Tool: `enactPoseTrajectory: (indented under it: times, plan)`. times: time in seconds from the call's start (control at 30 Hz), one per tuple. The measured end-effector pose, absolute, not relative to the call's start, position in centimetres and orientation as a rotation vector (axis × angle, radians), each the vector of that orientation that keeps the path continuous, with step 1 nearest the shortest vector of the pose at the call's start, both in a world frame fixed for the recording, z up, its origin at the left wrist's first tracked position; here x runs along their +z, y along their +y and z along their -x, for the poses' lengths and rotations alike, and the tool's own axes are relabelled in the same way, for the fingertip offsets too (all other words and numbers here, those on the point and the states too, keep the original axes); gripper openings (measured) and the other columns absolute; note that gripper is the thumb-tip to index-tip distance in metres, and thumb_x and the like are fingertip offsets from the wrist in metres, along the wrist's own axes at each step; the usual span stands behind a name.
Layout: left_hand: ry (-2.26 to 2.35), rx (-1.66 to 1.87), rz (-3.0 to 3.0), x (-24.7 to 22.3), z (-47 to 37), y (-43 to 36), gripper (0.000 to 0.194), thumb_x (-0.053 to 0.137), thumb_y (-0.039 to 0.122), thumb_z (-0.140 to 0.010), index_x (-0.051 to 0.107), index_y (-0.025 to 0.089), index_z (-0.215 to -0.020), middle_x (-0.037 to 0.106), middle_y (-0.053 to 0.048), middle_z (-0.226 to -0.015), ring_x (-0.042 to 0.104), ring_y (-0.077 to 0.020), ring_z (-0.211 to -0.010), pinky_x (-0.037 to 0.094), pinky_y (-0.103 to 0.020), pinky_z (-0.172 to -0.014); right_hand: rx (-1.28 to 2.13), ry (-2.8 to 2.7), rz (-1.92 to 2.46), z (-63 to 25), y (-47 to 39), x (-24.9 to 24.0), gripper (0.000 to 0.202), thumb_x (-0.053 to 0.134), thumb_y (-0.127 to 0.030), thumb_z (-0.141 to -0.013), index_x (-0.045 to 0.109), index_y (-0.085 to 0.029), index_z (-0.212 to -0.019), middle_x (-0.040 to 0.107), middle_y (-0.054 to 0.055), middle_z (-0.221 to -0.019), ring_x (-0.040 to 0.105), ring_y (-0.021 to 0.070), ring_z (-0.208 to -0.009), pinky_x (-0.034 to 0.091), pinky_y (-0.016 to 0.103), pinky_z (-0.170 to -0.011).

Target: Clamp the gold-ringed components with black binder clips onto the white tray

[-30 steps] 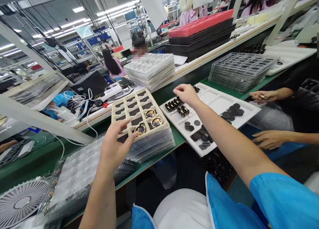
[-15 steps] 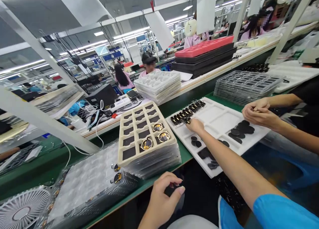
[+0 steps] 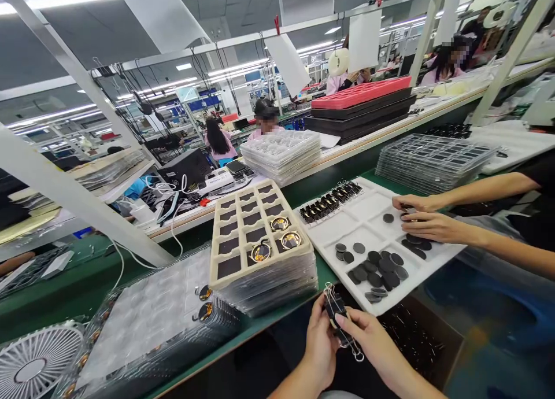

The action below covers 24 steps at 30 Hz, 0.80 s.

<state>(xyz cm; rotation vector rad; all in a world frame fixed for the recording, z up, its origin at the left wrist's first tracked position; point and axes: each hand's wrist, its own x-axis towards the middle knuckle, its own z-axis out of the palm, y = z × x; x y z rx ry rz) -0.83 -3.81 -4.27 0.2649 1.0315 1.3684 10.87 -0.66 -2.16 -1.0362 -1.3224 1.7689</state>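
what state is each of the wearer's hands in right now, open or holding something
Left hand: closed, holding black binder clips.
Right hand: closed on the same black binder clips.

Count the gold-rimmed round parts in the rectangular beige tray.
3: front-row middle part, front-row right part, and the right-column part just behind that.

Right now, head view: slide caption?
Left hand and right hand hold binder clips near a white tray of dark discs.
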Motion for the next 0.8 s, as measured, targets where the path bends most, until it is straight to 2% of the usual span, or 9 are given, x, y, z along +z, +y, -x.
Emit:
enactPoseTrajectory:
  times: [0.13, 0.23, 0.33, 0.43, 0.53, 0.6, 0.7, 0.8]
  plan:
    - [1.106, 1.307, -0.391, -5.6, 1.6, -4.3, 0.074, 0.073, 0.038, -0.083, 0.043, 0.030, -0.150, 0.072, -0.007, -0.114, 0.068, -0.0221, -0.096, 0.048, -0.031, -0.078, 1.717, -1.330, 1.032, -11.1, -1.3, -2.0, 0.059, 0.070, -0.077, -0.075, 0.075, -0.018, -0.073, 0.069, 0.010, -0.104, 0.062, 0.0286, -0.098, 0.051, 0.037, -0.092]
    - [1.128, 1.317, -0.513, -5.4, 2.3, -4.3, 0.069, 0.075, 0.038, -0.083, 0.049, 0.027, -0.146, 0.072, -0.004, -0.100, 0.066, -0.0168, -0.083, 0.046, -0.027, -0.075, 1.772, -1.335, 0.975, -11.7, -1.1, -1.8, 0.056, 0.068, -0.073, -0.081, 0.079, -0.018, -0.085, 0.071, 0.011, -0.105, 0.063, 0.0288, -0.101, 0.048, 0.039, -0.097]
    - [1.142, 1.303, -0.606, -4.8, 2.9, -4.5, 0.053, 0.078, 0.043, -0.083, 0.061, 0.022, -0.128, 0.068, -0.001, -0.084, 0.059, -0.0116, -0.069, 0.044, -0.024, -0.068, 1.864, -1.348, 0.951, -12.3, -0.8, -1.5, 0.055, 0.067, -0.072, -0.083, 0.078, -0.018, -0.087, 0.070, 0.007, -0.086, 0.063, 0.0262, -0.090, 0.050, 0.038, -0.089]
    - [1.093, 1.257, -0.642, -3.9, 3.3, -5.0, 0.047, 0.082, 0.043, -0.080, 0.060, 0.022, -0.116, 0.068, 0.000, -0.086, 0.056, -0.0085, -0.062, 0.044, -0.022, -0.063, 1.868, -1.454, 0.879, -12.9, -0.3, -0.9, 0.055, 0.067, -0.072, -0.082, 0.076, -0.017, -0.080, 0.066, 0.006, -0.085, 0.061, 0.0243, -0.086, 0.049, 0.037, -0.084]
    - [1.017, 1.246, -0.597, -2.9, 3.5, -5.6, 0.045, 0.088, 0.033, -0.074, 0.058, 0.023, -0.106, 0.069, 0.000, -0.096, 0.063, -0.0111, -0.071, 0.050, -0.023, -0.066, 1.701, -1.574, 0.912, -13.4, 0.1, -0.2, 0.055, 0.069, -0.072, -0.080, 0.075, -0.018, -0.073, 0.062, 0.007, -0.095, 0.058, 0.0226, -0.087, 0.049, 0.034, -0.080]
    - [0.989, 1.218, -0.538, -2.4, 3.4, -5.8, 0.040, 0.088, 0.031, -0.072, 0.059, 0.022, -0.099, 0.068, 0.000, -0.097, 0.067, -0.0141, -0.075, 0.054, -0.027, -0.069, 1.620, -1.572, 0.979, -13.7, 0.2, 0.1, 0.055, 0.070, -0.073, -0.079, 0.072, -0.019, -0.070, 0.058, 0.005, -0.088, 0.054, 0.0195, -0.079, 0.048, 0.031, -0.072]
    - [1.021, 1.219, -0.500, -1.7, 3.2, -5.9, 0.028, 0.083, 0.033, -0.074, 0.064, 0.019, -0.089, 0.066, 0.001, -0.087, 0.066, -0.0133, -0.070, 0.054, -0.027, -0.069, 1.781, -1.441, 0.978, -13.8, -0.2, 0.2, 0.056, 0.071, -0.073, -0.079, 0.065, -0.018, -0.069, 0.050, -0.001, -0.067, 0.043, 0.0130, -0.059, 0.038, 0.026, -0.054]
    - [1.086, 1.275, -0.599, -1.1, 3.0, -5.9, 0.029, 0.076, 0.043, -0.080, 0.071, 0.019, -0.094, 0.068, -0.002, -0.087, 0.065, -0.0157, -0.078, 0.052, -0.028, -0.074, 1.906, -1.297, 0.949, -13.7, -1.2, 0.2, 0.055, 0.075, -0.071, -0.077, 0.061, -0.018, -0.069, 0.050, -0.003, -0.062, 0.040, 0.0104, -0.052, 0.034, 0.024, -0.047]
